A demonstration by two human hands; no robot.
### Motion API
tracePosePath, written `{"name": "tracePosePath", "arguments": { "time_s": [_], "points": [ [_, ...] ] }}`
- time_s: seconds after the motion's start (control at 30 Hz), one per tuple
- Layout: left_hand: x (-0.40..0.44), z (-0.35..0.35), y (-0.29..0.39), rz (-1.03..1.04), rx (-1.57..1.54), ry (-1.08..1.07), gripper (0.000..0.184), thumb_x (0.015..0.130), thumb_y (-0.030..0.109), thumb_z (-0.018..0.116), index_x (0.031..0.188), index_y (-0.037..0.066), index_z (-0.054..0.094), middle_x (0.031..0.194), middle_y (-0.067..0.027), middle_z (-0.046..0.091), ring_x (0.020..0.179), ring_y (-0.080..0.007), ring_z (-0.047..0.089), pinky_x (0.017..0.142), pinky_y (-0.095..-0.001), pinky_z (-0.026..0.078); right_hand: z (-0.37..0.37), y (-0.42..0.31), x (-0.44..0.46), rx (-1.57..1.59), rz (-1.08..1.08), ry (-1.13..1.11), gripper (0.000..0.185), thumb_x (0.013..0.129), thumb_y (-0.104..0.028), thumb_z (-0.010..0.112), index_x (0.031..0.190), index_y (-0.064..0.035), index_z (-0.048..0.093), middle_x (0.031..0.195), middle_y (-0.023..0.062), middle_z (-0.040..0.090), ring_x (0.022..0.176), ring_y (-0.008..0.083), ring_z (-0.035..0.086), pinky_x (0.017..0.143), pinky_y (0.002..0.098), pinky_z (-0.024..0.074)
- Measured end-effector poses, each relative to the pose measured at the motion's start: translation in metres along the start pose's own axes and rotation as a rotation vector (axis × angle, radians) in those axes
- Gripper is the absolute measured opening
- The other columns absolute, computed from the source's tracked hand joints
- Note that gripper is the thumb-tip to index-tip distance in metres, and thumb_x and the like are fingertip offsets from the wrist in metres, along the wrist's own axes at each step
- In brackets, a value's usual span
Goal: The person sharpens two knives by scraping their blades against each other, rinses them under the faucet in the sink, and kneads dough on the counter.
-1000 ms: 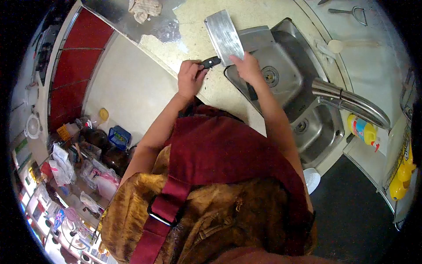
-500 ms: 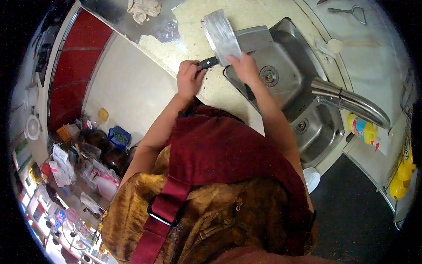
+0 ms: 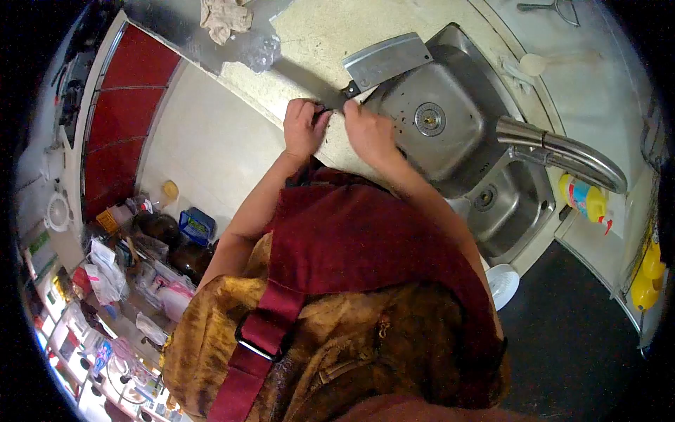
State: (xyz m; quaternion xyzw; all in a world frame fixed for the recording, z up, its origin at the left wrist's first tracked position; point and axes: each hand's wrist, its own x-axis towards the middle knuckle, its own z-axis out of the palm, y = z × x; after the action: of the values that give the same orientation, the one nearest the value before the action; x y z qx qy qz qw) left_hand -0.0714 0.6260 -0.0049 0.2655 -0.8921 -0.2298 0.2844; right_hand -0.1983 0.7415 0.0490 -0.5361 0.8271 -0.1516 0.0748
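My left hand [image 3: 304, 128], at the counter's front edge, is closed around the black handle of a cleaver [image 3: 387, 62]. That cleaver's broad grey blade, with a small hole near its far corner, reaches over the corner of the sink. Right beside it, my right hand [image 3: 369, 132] is closed, its fingers curled near the left hand. From its fingertips a blurred grey blade [image 3: 306, 79] stretches to the upper left, crossing the cleaver's handle. The handle of this second blade is hidden by my right hand.
A double steel sink [image 3: 457, 119] with a tap [image 3: 562, 155] lies to the right. Beside it stand a yellow bottle [image 3: 583, 197] and a white dish [image 3: 503, 285]. A crumpled cloth [image 3: 225, 20] rests at the back. Bags and a blue basket [image 3: 197, 225] are low on the left.
The blade in my right hand has swung from pointing up to pointing upper left. My right hand moved left and down. The cleaver in my left hand now shows more of its blade.
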Motion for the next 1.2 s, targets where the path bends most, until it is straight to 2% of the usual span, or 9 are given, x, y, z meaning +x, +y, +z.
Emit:
{"name": "tracePosePath", "arguments": {
  "time_s": [0.07,0.13,0.47,0.57,0.73,0.83,0.97,1.07,1.2],
  "points": [
    [-0.003,0.000,-0.002,-0.068,-0.086,-0.100,0.031,0.063,0.007,0.072,0.093,0.005,0.063,0.096,-0.0138,0.062,0.093,-0.0374,0.056,0.081,-0.0447,0.046,0.004,-0.008,-0.011,-0.011,-0.060,0.002,0.011,0.085,-0.013,0.050,0.095,-0.0074,0.048,0.076,0.0131,0.064,0.065,0.0299,0.067,0.055,0.0437,0.0508],
    [-0.004,0.002,-0.002,-0.060,-0.092,-0.065,0.030,0.064,0.007,0.071,0.093,0.006,0.064,0.097,-0.0148,0.062,0.093,-0.0375,0.056,0.081,-0.0447,0.046,0.009,-0.009,-0.016,-0.017,-0.091,0.015,0.014,0.083,-0.012,0.052,0.096,-0.0077,0.049,0.078,0.0114,0.063,0.064,0.0276,0.066,0.056,0.0421,0.0509],
    [0.005,-0.007,0.024,-0.077,-0.066,-0.129,0.025,0.068,0.012,0.068,0.092,0.006,0.066,0.097,-0.0162,0.064,0.091,-0.0380,0.058,0.079,-0.0452,0.047,0.001,0.005,-0.020,-0.091,-0.086,0.046,0.014,0.082,-0.011,0.052,0.095,-0.0068,0.049,0.076,0.0116,0.062,0.069,0.0295,0.065,0.065,0.0434,0.0483],
    [0.023,-0.018,0.038,-0.336,0.039,-0.543,0.026,0.073,0.020,0.067,0.095,0.007,0.066,0.100,-0.0154,0.065,0.094,-0.0360,0.060,0.079,-0.0442,0.048,0.001,0.010,-0.021,-0.065,-0.051,-0.014,0.016,0.087,-0.014,0.047,0.101,-0.0065,0.049,0.080,0.0129,0.065,0.071,0.0300,0.066,0.070,0.0459,0.0496],
    [0.015,-0.004,0.036,-0.177,-0.050,-0.423,0.028,0.080,0.025,0.063,0.102,0.008,0.065,0.102,-0.0139,0.066,0.097,-0.0329,0.061,0.081,-0.0422,0.048,-0.008,0.012,-0.026,-0.021,-0.053,0.020,0.021,0.088,-0.013,0.044,0.107,-0.0053,0.049,0.081,0.0132,0.066,0.073,0.0313,0.066,0.077,0.0485,0.0476],
    [0.014,-0.008,0.042,-0.231,-0.192,-0.476,0.027,0.082,0.025,0.061,0.104,0.008,0.065,0.102,-0.0137,0.066,0.097,-0.0335,0.060,0.083,-0.0419,0.047,-0.013,0.015,-0.035,-0.108,-0.131,0.071,0.026,0.078,-0.010,0.059,0.103,-0.0075,0.052,0.075,0.0085,0.065,0.065,0.0269,0.064,0.063,0.0390,0.0458],
    [0.010,0.002,0.043,-0.248,-0.222,-0.422,0.028,0.082,0.025,0.061,0.103,0.008,0.065,0.104,-0.0138,0.065,0.098,-0.0343,0.060,0.084,-0.0414,0.046,-0.021,0.020,-0.035,-0.166,-0.110,0.129,0.033,0.077,-0.009,0.060,0.109,-0.0081,0.053,0.076,0.0063,0.065,0.064,0.0237,0.064,0.061,0.0380,0.0449],
    [0.013,-0.003,0.048,-0.152,-0.077,-0.357,0.029,0.081,0.027,0.063,0.103,0.009,0.065,0.105,-0.0140,0.065,0.097,-0.0339,0.060,0.082,-0.0421,0.047,-0.034,0.022,-0.034,-0.146,-0.123,0.201,0.033,0.076,-0.008,0.061,0.109,-0.0085,0.055,0.076,0.0058,0.065,0.064,0.0223,0.064,0.060,0.0378,0.0445],
    [0.011,-0.001,0.049,-0.221,-0.067,-0.452,0.031,0.079,0.029,0.064,0.103,0.009,0.065,0.105,-0.0141,0.065,0.095,-0.0340,0.061,0.079,-0.0439,0.049,-0.031,0.030,-0.035,-0.129,-0.096,0.180,0.032,0.075,-0.007,0.062,0.107,-0.0090,0.056,0.076,0.0064,0.066,0.065,0.0221,0.064,0.059,0.0381,0.0441]
  ]
}}
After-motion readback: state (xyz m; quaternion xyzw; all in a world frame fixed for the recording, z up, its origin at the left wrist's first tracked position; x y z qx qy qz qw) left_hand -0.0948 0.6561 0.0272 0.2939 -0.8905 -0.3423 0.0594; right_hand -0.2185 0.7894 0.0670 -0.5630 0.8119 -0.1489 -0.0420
